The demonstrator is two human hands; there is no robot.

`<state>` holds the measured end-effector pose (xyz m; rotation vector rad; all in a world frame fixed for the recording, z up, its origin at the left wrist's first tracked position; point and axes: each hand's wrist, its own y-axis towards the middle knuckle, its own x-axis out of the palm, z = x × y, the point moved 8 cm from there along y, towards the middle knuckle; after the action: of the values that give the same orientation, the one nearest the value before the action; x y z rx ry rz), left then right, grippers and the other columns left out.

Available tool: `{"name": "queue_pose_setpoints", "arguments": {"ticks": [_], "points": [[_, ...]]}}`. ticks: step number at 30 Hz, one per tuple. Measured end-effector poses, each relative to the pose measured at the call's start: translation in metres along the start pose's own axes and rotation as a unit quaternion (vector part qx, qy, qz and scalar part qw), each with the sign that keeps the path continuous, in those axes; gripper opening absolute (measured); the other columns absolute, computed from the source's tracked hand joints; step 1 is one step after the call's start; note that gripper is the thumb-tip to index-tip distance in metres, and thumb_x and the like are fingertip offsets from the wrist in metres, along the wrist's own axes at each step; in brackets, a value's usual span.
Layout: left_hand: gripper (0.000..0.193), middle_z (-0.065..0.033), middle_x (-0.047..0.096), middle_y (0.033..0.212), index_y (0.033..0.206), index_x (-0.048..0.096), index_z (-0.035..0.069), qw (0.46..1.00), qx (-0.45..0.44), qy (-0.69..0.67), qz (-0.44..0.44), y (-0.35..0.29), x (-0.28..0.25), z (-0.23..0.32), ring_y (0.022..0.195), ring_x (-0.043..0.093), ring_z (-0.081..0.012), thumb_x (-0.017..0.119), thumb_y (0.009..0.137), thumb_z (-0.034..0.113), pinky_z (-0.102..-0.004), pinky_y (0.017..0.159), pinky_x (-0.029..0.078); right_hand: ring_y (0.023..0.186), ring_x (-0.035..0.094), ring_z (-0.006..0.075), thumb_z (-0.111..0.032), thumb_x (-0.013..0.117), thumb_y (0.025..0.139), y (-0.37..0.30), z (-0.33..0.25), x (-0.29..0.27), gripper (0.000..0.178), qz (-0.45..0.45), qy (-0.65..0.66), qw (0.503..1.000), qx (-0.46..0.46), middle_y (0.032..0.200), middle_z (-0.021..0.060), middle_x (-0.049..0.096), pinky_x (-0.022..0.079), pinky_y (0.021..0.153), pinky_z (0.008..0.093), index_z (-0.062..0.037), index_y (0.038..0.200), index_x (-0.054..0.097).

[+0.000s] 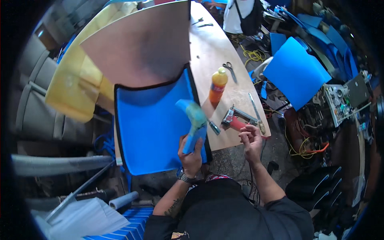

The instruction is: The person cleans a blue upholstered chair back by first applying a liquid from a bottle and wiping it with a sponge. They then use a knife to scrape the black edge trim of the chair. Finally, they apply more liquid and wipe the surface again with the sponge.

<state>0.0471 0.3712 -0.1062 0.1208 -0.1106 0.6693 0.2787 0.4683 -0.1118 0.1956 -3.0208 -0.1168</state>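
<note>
At 6 o'clock from view centre, left hand [191, 159] had its grip wrapped round the blue handle of a blue-and-yellow hand tool [196, 115], head end up toward 12; exact type unclear. Right hand [252, 146], at 4, had its fingers loosely bent beside a red-handled gun [237, 123] on the tabletop [245, 93]; couldn't tell whether that grip touched the handle or had any hold on it. Workpiece, a blue panel [150, 130] with black edging, lay at 9, its right side partly behind the left hand and tool. Brown board [140, 44] rose beyond it at 11. My read: tool-handling step, as neither tool looked clearly set against the edging. Next move called for a firm right-hand wrap on the red handle before any lift, with the left tool kept out of its path. Watch items: orange drink bottle [218, 87] standing at 1, scissors [230, 72] past it, thin blade tool [256, 113] with a light handle at 3, just beyond the gun. Bottle looked the likeliest to get knocked.
</note>
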Motion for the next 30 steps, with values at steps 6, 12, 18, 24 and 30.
{"name": "queue_pose_setpoints", "arguments": {"ticks": [6, 12, 18, 24, 30], "points": [[0.048, -0.0116, 0.056, 0.118, 0.125, 0.044, 0.001, 0.894, -0.178, -0.363, -0.192, -0.041, -0.029, -0.002, 0.105, 0.057, -0.0242, 0.063, 0.085, 0.018, -0.0443, 0.09, 0.047, 0.093, 0.058, 0.0192, -0.037, 0.043, 0.094, 0.002, -0.041, 0.039, 0.047, -0.127, 0.202, 0.966, 0.101, 0.111, 0.0118, 0.057, 0.047, 0.081, 0.035, -0.0019, 0.126, 0.041], [0.058, -0.0118, 0.055, 0.119, 0.128, 0.042, 0.001, 0.862, -0.185, -0.354, -0.313, -0.073, -0.047, -0.01, 0.107, 0.056, -0.0237, 0.068, 0.082, 0.025, -0.0413, 0.09, 0.047, 0.089, 0.062, 0.0132, -0.034, 0.037, 0.097, -0.074, -0.06, 0.09, 0.041, -0.307, 0.127, 0.903, 0.272, 0.104, 0.0091, 0.062, 0.052, 0.074, 0.0273, -0.002, 0.119, 0.048], [0.055, -0.0106, 0.052, 0.121, 0.128, 0.038, 0.002, 0.843, -0.19, -0.435, -0.25, -0.09, -0.042, 0.014, 0.108, 0.055, -0.0211, 0.064, 0.085, 0.024, -0.0377, 0.089, 0.048, 0.067, 0.059, 0.0089, -0.016, 0.058, 0.089, -0.114, -0.05, 0.091, 0.019, -0.294, 0.213, 0.888, 0.283, 0.084, 0.0019, 0.06, 0.053, 0.063, 0.0255, -0.0036, 0.102, 0.053], [0.073, -0.0108, 0.047, 0.127, 0.134, 0.031, 0.006, 0.847, -0.179, -0.486, -0.124, -0.119, -0.012, 0.001, 0.114, 0.049, -0.0245, 0.033, 0.089, 0.062, -0.0391, 0.093, 0.043, 0.065, 0.059, 0.0101, -0.017, 0.059, 0.089, -0.145, -0.021, 0.081, 0.015, -0.052, 0.205, 0.966, 0.148, 0.08, 0.0029, 0.059, 0.051, 0.058, 0.024, -0.0057, 0.096, 0.051], [0.065, -0.0092, 0.057, 0.113, 0.124, 0.044, -0.002, 0.962, 0.019, -0.206, -0.179, -0.139, 0.016, 0.009, 0.103, 0.055, -0.0182, 0.072, 0.077, 0.032, -0.032, 0.089, 0.045, 0.068, 0.056, 0.0065, -0.014, 0.057, 0.09, -0.144, -0.013, 0.072, 0.011, -0.046, 0.136, 0.984, 0.106, 0.079, 0.0007, 0.057, 0.047, 0.059, 0.0212, -0.0061, 0.093, 0.05]]}}
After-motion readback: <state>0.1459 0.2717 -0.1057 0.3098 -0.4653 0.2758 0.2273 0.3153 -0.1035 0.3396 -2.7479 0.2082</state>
